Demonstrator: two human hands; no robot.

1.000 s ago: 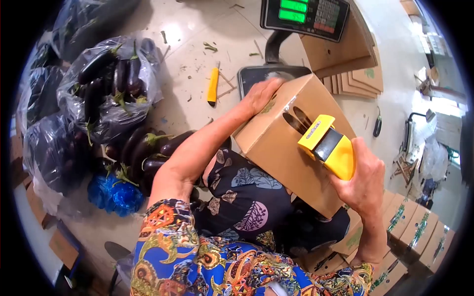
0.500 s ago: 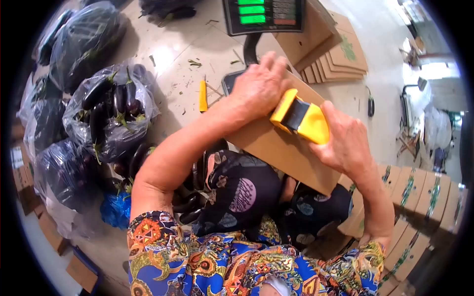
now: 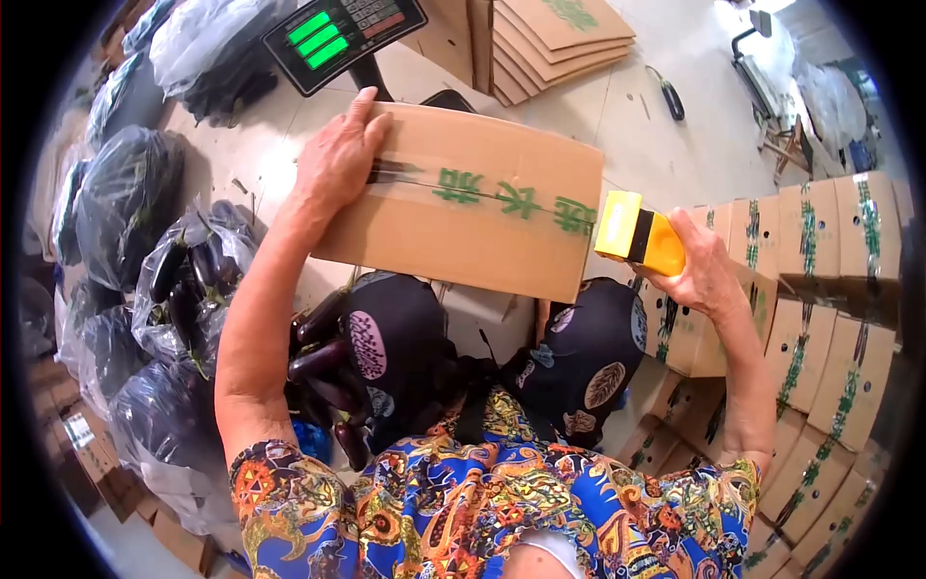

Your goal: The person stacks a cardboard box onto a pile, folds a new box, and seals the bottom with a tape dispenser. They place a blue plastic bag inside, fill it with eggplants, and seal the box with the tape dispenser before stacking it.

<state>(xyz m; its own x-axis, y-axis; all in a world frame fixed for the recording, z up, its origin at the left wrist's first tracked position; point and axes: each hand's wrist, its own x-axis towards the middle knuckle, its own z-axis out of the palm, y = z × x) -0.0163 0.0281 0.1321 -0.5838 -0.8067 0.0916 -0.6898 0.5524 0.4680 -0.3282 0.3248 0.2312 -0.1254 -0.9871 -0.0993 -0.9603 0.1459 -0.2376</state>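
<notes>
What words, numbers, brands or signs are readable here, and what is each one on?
Box under the left hand: green characters, apparently "茄" and "长"; a third is unclear.
Scale display: green-lit rows, too blurred to read.
Scale keypad: too small.
Flattened cartons and stacked boxes: green print, unreadable.
White label, far left: too small.
Yellow tape dispenser: nothing readable.

Bright, whitish light washes the floor (image 3: 627,145) and flares at the upper right; the lower left is dimmer. The scale display (image 3: 316,39) glows green. Plastic bags (image 3: 130,207) catch glints. Wide-lens distortion curves the edges into black corners.
</notes>
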